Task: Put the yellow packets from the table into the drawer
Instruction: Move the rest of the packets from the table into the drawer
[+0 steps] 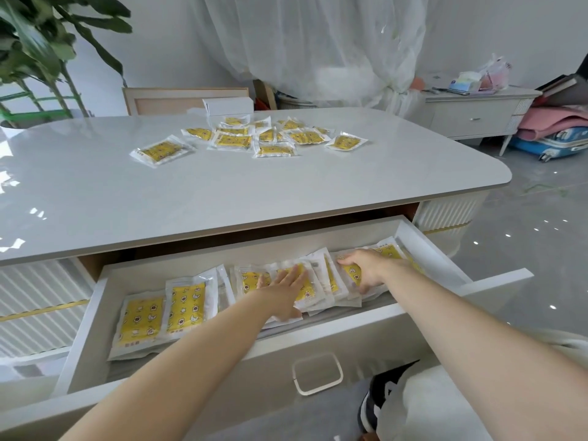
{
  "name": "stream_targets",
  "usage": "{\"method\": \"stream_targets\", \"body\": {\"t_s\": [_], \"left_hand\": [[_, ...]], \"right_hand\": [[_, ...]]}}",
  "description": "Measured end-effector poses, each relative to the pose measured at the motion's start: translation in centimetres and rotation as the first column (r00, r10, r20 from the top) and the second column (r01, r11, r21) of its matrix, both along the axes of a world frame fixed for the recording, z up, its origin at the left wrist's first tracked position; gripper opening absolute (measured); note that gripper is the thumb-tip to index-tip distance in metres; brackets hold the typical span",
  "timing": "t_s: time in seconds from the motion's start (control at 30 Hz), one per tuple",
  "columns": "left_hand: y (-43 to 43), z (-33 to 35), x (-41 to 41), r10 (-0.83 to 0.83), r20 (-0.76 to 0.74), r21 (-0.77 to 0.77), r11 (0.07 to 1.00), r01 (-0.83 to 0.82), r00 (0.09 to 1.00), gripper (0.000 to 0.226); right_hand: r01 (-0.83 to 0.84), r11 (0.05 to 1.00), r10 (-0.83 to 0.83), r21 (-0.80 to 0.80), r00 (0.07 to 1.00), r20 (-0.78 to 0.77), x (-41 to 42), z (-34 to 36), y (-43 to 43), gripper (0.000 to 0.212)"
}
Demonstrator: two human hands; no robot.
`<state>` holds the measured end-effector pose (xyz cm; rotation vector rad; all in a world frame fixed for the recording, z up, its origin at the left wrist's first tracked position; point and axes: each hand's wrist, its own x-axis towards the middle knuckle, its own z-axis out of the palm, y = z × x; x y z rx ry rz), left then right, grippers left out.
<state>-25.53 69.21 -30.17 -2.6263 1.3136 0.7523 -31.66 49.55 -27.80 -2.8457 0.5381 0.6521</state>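
Yellow packets [144,318] are laid flat at the left of the open drawer [81,329]. The middle packets [251,281] are pressed under the left hand [283,292], its fingers straight. A leaning packet [352,276] is gripped by the curled right hand [362,268]. Scattered packets [273,138] are left on the table [222,192].

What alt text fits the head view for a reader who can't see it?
Both hands are inside the open drawer: the left hand lies flat on yellow packets, the right hand grips a packet near the drawer's right end. Loose packets lie scattered on the white table.
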Motion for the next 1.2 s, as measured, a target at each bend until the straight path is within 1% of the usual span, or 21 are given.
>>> {"method": "stream_targets", "body": {"t_s": [0.07, 0.13, 0.27, 0.33, 0.4, 0.47, 0.53, 0.57, 0.63, 0.73, 0.8, 0.87, 0.93, 1.03, 1.13, 1.2], "left_hand": [[0.1, 0.1, 0.0, -0.002, 0.008, -0.010, 1.000, 0.002, 1.000, 0.084], [0.4, 0.3, 0.0, 0.013, 0.005, -0.045, 0.999, -0.013, 1.000, 0.082], [1.7, 1.8, 0.2, 0.123, -0.093, -0.213, 0.967, -0.140, 0.988, 0.072], [2.8, 2.9, 0.3, 0.183, -0.110, -0.281, 0.937, -0.208, 0.977, 0.068], [4.0, 4.4, 0.4, 0.221, -0.094, -0.302, 0.923, -0.239, 0.971, 0.059], [5.4, 6.6, 0.4, 0.210, -0.065, -0.303, 0.927, -0.220, 0.975, 0.047], [6.9, 9.1, 0.4, 0.196, -0.040, -0.338, 0.920, -0.198, 0.980, 0.037], [7.6, 10.4, 0.5, 0.193, -0.026, -0.377, 0.907, -0.188, 0.981, 0.033], [9.4, 12.6, 1.1, 0.214, 0.015, -0.474, 0.862, -0.182, 0.977, 0.028], [11.8, 14.9, 2.7, 0.287, 0.057, -0.576, 0.792, -0.204, 0.956, 0.026], [13.0, 15.7, 3.8, 0.337, 0.078, -0.618, 0.755, -0.220, 0.938, 0.028], [13.7, 15.9, 5.1, 0.376, 0.097, -0.634, 0.737, -0.234, 0.921, 0.034], [14.1, 15.3, 6.3, 0.407, 0.103, -0.603, 0.751, -0.269, 0.907, 0.043], [14.2, 13.5, 8.2, 0.447, 0.114, -0.499, 0.798, -0.338, 0.887, 0.053], [13.9, 11.5, 10.6, 0.481, 0.154, -0.362, 0.840, -0.404, 0.863, 0.057], [13.3, 10.5, 12.5, 0.507, 0.212, -0.323, 0.843, -0.429, 0.836, 0.057]], "right_hand": [[0.020, 1.000, -0.020, -0.015, 1.000, -0.001, 0.2, -0.3, 0.1, 0.091], [0.003, 0.999, -0.004, -0.049, 1.000, -0.008, 0.2, -0.3, 0.4, 0.084], [-0.073, 0.991, 0.080, -0.108, 0.995, 0.065, 0.6, 1.6, 2.1, 0.075], [-0.099, 0.994, 0.104, -0.050, 0.988, 0.115, 0.8, 3.4, 3.3, 0.070], [-0.134, 0.990, 0.126, 0.050, 0.983, 0.135, 0.7, 5.4, 4.6, 0.060], [-0.170, 0.975, 0.147, 0.145, 0.976, 0.160, 0.3, 8.0, 6.1, 0.047], [-0.187, 0.959, 0.135, 0.213, 0.962, 0.238, -0.1, 10.3, 7.6, 0.033], [-0.193, 0.956, 0.124, 0.223, 0.949, 0.290, -0.2, 11.1, 8.2, 0.029], [-0.184, 0.964, 0.092, 0.194, 0.910, 0.404, 0.0, 12.2, 9.1, 0.026], [-0.111, 0.984, 0.019, 0.138, 0.840, 0.542, 0.8, 12.5, 9.4, 0.028], [-0.082, 0.988, -0.009, 0.127, 0.803, 0.595, 1.7, 12.3, 9.5, 0.032], [-0.073, 0.986, -0.037, 0.151, 0.784, 0.620, 3.2, 11.8, 9.6, 0.038], [-0.065, 0.979, -0.064, 0.194, 0.805, 0.590, 4.8, 11.1, 9.9, 0.045], [-0.036, 0.975, -0.083, 0.219, 0.857, 0.509, 7.6, 9.8, 10.7, 0.059], [0.011, 0.978, -0.121, 0.208, 0.843, 0.525, 10.9, 8.9, 10.8, 0.071], [0.039, 0.989, -0.115, 0.146, 0.822, 0.557, 13.5, 8.4, 10.6, 0.077]]}}
